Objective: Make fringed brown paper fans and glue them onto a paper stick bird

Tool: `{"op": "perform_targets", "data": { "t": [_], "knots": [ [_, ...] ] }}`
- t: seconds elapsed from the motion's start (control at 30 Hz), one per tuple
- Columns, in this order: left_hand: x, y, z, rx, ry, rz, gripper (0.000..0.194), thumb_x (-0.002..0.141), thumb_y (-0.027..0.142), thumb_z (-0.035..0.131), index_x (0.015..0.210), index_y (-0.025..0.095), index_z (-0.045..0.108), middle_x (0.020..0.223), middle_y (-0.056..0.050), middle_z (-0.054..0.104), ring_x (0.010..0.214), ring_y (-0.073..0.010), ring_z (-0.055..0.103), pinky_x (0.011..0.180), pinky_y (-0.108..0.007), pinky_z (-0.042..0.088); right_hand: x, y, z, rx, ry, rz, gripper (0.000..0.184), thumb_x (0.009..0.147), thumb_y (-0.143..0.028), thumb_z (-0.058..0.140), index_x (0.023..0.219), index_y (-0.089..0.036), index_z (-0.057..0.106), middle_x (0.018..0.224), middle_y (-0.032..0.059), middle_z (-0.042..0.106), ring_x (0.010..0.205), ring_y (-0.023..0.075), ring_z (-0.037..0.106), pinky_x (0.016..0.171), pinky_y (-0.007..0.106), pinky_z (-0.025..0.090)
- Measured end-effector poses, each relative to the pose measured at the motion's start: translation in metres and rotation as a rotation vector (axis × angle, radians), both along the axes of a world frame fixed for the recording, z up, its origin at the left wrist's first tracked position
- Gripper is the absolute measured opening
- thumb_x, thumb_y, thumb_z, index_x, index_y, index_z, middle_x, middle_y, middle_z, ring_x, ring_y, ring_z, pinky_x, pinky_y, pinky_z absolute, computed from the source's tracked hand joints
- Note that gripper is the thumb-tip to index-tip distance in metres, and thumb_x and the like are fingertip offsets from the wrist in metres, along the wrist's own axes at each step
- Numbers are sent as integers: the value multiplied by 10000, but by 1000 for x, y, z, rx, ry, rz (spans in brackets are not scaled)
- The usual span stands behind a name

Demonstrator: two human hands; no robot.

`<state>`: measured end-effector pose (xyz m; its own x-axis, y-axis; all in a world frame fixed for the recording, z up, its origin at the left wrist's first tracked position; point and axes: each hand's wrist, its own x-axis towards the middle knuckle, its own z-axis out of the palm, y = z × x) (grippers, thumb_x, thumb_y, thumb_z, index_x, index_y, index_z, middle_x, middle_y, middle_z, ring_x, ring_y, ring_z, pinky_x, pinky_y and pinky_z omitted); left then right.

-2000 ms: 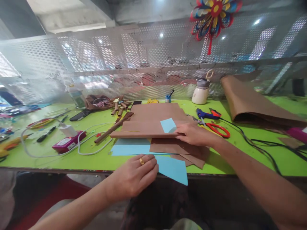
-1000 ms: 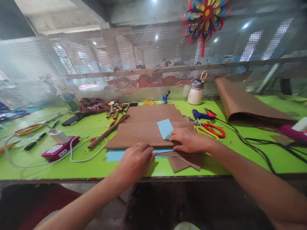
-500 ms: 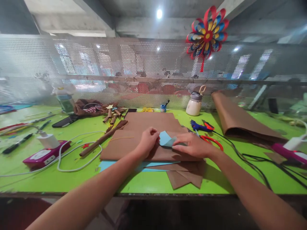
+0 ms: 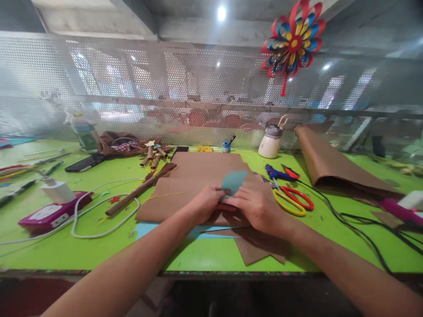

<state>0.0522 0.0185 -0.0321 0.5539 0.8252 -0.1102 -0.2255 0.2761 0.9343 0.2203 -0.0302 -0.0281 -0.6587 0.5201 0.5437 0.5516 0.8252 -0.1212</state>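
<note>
A small piece of light blue paper [image 4: 234, 181] stands tilted up between my two hands, its lower edge hidden by the fingers. My left hand [image 4: 209, 203] is closed on its lower left side. At its lower right, my right hand [image 4: 258, 207] pinches the same piece, fingertips close to those of the left. Both hands are just above large brown paper sheets [image 4: 208, 165]. Light blue sheets [image 4: 148, 230] and brown offcuts [image 4: 254, 248] stick out from under the near edge. A thin yellow strip [image 4: 167, 194] lies on the brown paper, left of my hands.
Yellow-handled scissors [image 4: 291, 207], red-handled scissors [image 4: 302, 200] and a blue glue gun [image 4: 279, 173] lie to the right. A rolled brown stick [image 4: 139, 189], white cable [image 4: 74, 215] and purple power strip [image 4: 54, 215] are left. A bottle [image 4: 270, 143] stands behind, before a perforated screen [image 4: 198, 79].
My right hand has turned inward and closed in beside the left. The blue paper now stands more upright and looks darker. The yellow scissor handle has come into sight.
</note>
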Motion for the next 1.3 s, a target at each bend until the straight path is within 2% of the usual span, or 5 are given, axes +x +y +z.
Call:
{"op": "perform_targets", "data": {
  "t": [0.13, 0.37, 0.7, 0.87, 1.3],
  "knots": [
    [1, 2, -1, -17, -105, -4, 139, 774, 160, 540, 796, 71, 644, 767, -105, 676, 689, -172, 639, 710, -342, 537, 2, 1, 0, -108, 328, -182, 511, 806, -167, 527, 1302, -229, 421, 912, 31, 652, 878, 172, 595, 805, 314, 473],
    [0, -5, 7, -48, -160, -239, 330, 861, 315, 460, 976, 45, 612, 910, -175, 666, 796, -220, 657, 768, -390, 525, 4, 12, -4, -309, 558, -424, 261, 719, -319, 636, 951, -201, 615, 843, 30, 670, 761, 183, 629, 672, 293, 487],
    [10, -2, -5, 28, 32, -94, 278, 738, 279, 660, 888, 47, 629, 762, -131, 675, 597, -170, 646, 521, -265, 547, -1, 8, -4, -265, 451, -400, 482, 716, -249, 622, 1186, -210, 525, 797, 26, 619, 715, 170, 583, 674, 301, 459],
    [7, -3, 1, 30, 9, -54, 261, 840, 266, 526, 922, 35, 614, 784, -157, 686, 616, -169, 656, 529, -246, 545, 11, 9, 7, -550, 640, -187, 598, 725, -300, 630, 1273, -191, 415, 821, 25, 635, 693, 153, 583, 658, 284, 471],
    [6, -7, 0, 92, -17, -173, 339, 787, 311, 603, 993, 42, 594, 810, -187, 686, 709, -228, 671, 566, -298, 541, 7, 15, 0, -581, 774, -219, 448, 695, -270, 629, 1122, -157, 550, 672, -35, 509, 610, 112, 515, 594, 243, 443]
  ]
}}
